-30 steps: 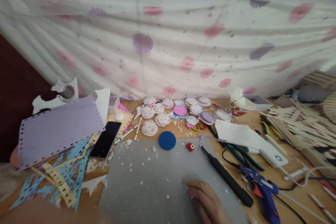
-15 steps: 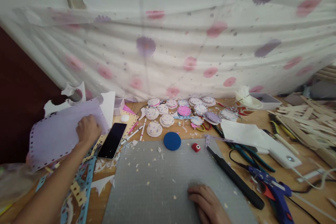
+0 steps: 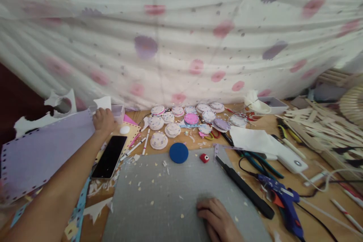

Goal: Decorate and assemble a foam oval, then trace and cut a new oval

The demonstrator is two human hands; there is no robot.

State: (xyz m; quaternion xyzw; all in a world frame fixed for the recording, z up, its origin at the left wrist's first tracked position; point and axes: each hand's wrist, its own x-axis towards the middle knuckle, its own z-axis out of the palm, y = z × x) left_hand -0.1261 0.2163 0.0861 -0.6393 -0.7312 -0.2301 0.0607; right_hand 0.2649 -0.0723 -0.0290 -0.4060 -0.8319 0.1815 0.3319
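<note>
My left hand reaches to the far left, its fingers closed on a white paper offcut beside the lilac dotted sheet. Its fingertips are partly hidden. On the grey cutting mat rests my right hand, loosely bent, with nothing visible in it; its fingertips are blurred. A blue disc and a small red piece with a white dot lie at the mat's far edge. Right of them is a black-handled cutter.
Several round layered paper pieces stand behind the mat. A phone lies to the left among scraps. At the right are a blue glue gun, pliers, a white device and wooden strips.
My left hand has moved from the lilac sheet towards the back and right, onto the white offcut. The view has shifted slightly right. My right hand stays on the mat.
</note>
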